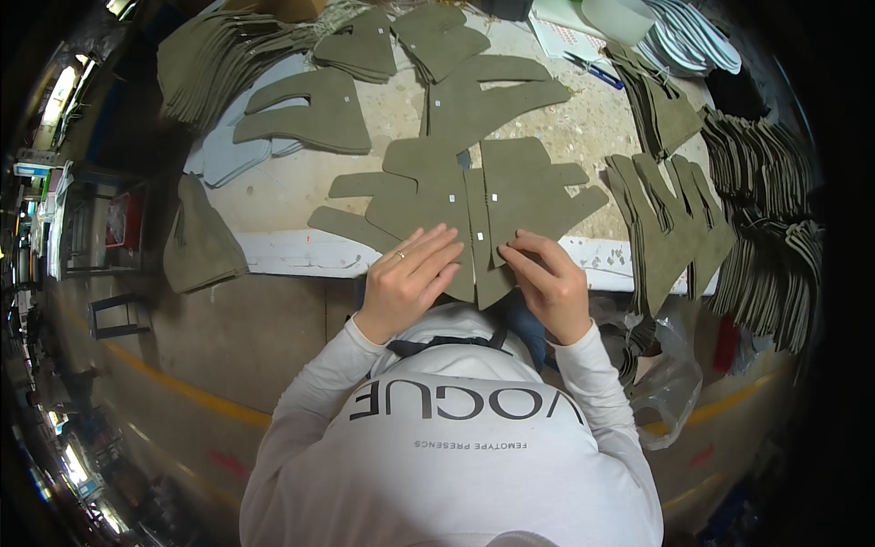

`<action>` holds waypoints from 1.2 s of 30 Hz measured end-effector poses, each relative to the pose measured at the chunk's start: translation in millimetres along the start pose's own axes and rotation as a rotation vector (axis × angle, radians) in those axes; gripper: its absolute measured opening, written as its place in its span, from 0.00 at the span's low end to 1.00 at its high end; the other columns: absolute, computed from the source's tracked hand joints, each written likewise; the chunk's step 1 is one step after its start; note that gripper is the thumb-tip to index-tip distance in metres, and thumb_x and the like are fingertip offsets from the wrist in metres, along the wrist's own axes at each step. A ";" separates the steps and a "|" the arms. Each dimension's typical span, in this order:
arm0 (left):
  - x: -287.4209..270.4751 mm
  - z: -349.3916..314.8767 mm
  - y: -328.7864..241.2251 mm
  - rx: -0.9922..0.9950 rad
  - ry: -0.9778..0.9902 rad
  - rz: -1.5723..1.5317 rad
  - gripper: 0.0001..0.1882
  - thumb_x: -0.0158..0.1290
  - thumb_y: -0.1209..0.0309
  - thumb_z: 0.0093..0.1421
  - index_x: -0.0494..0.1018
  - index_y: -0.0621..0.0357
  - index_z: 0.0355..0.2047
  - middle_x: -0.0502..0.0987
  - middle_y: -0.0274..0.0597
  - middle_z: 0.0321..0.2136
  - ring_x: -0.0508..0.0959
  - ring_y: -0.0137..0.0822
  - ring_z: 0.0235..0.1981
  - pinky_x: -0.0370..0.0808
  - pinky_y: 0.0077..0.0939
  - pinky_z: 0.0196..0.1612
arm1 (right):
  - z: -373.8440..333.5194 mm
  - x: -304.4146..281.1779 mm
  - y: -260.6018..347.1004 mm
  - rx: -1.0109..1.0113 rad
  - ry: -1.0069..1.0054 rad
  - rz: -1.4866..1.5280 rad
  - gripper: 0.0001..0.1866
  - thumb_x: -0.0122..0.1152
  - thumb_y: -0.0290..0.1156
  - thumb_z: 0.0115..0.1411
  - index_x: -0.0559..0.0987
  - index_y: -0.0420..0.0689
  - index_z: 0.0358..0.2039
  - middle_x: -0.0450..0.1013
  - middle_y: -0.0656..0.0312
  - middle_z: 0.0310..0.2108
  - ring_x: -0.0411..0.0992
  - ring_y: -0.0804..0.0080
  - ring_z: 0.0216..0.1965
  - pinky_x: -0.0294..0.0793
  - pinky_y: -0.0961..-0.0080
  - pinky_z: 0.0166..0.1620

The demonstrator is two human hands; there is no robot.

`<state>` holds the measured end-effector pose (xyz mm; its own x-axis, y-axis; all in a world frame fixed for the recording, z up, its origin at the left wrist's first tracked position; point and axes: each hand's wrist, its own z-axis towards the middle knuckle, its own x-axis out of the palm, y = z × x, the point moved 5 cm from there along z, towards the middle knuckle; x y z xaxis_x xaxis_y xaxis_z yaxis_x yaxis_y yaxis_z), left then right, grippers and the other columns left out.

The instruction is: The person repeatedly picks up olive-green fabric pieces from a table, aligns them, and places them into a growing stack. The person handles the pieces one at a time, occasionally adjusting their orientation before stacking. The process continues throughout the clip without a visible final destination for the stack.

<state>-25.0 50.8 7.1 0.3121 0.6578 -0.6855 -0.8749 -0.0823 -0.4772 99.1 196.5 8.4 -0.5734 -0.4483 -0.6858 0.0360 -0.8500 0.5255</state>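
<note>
Two olive-green cut fabric pieces, a left one (406, 191) and a right one (524, 187), lie side by side at the table's near edge. Between them runs a narrow olive strip (478, 210), and small white stickers mark all three. My left hand (408, 281) rests on the left piece with its fingers stretched out flat. At the lower edge of the right piece, my right hand (550, 281) has its fingers bent, with thumb and index finger pinching that edge. The lower tips of the pieces hang past the table edge towards me.
Stacks of olive pieces (219, 59) cover the far left of the worn table (583, 137). More stacks (652, 219) hang over the right edge, beside a rack of bundled pieces (761, 191). Blue pens (597, 71) and pale pieces (684, 41) lie far right. A plastic bag (670, 383) hangs below.
</note>
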 end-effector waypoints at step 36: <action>27.1 30.9 0.8 -0.598 0.216 -0.754 0.25 0.52 0.73 0.66 0.63 0.57 0.63 0.68 0.46 0.57 0.79 0.25 0.35 0.78 0.17 0.36 | -22.5 -11.4 24.8 0.118 -0.133 0.141 0.22 0.67 0.18 0.44 0.84 0.43 0.44 0.73 0.59 0.33 0.71 0.67 0.29 0.73 0.74 0.33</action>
<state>-28.7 91.6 5.1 0.8244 0.5473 -0.1445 -0.1056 -0.1020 -0.9892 124.9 174.3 17.9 -0.6724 -0.5138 -0.5328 0.0326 -0.7397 0.6722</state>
